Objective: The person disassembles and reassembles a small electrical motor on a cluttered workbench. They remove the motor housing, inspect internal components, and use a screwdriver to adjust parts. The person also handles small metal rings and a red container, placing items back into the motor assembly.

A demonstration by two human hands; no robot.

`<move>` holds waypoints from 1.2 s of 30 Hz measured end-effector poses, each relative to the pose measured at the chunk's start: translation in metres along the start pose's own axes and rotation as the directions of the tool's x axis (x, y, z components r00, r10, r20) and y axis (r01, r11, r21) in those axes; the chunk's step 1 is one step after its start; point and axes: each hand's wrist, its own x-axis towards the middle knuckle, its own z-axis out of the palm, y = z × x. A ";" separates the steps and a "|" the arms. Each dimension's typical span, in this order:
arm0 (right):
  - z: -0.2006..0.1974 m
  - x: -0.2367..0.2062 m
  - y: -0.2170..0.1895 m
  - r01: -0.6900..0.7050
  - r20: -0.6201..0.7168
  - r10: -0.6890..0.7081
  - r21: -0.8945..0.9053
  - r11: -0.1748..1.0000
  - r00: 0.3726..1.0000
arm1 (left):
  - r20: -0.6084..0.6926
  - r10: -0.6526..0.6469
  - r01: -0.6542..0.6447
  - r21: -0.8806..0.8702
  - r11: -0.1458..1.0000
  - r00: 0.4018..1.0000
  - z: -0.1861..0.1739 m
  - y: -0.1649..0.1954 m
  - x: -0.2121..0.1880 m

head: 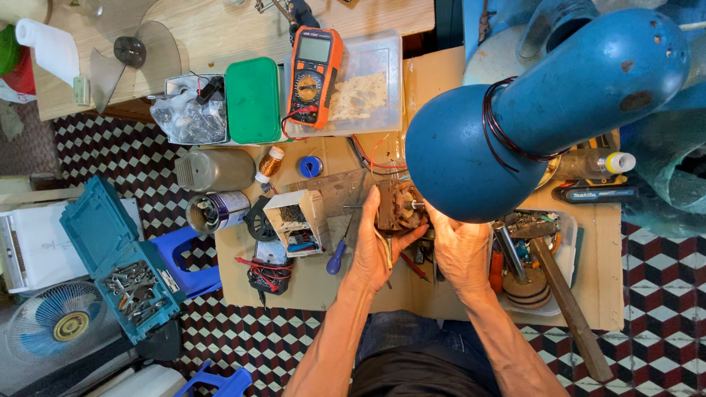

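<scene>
**A:** State the position of both hands at that moment.

**B:** The left hand [376, 248] was closed around the near-left side of the small motor core [396, 206], fingers curled under it, thumb at its edge. The right hand [462, 248] sat just to the right, palm up; its fingertips went under the blue lamp shade [471, 151], so I could not tell how far that grip was open or what it held.

**Q:** Where was the motor core?

**B:** Held just above the cardboard-covered surface [323, 290], near its middle, with the shade partly covering its right side. Red leads [375, 153] ran from the far side toward the clear plastic box [371, 92] carrying the orange multimeter [312, 73].

**A:** Nearby items?

**B:** A blue-handled screwdriver [335, 259] lay just left of the left wrist. A small open white box [298, 217] stood farther left. A hammer [562, 294] rested on the right, its head over a tray of tools [566, 254].

**A:** Hazards, in your judgement?

**B:** Three. With the shade blocking the view of the right fingers, they could slip or pinch against the windings. Any pull on the core could strain the thin leads and break a joint. The loose screwdriver lay close enough that a shifting forearm could knock it off the near edge.
</scene>
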 end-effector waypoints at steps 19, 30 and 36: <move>-0.003 -0.002 -0.004 0.336 0.010 -0.336 0.040 0.941 0.942 | 0.213 -0.128 0.209 -0.421 0.882 0.969 -0.018 -0.013 0.008; -0.009 0.001 -0.005 0.383 0.014 -0.387 0.105 0.918 0.922 | 0.248 -0.148 0.253 -0.472 0.845 0.957 -0.021 -0.015 0.017; -0.006 -0.004 -0.006 0.465 0.044 -0.463 -0.034 0.885 0.885 | 0.261 -0.124 0.220 -0.380 0.899 0.957 -0.035 -0.012 0.020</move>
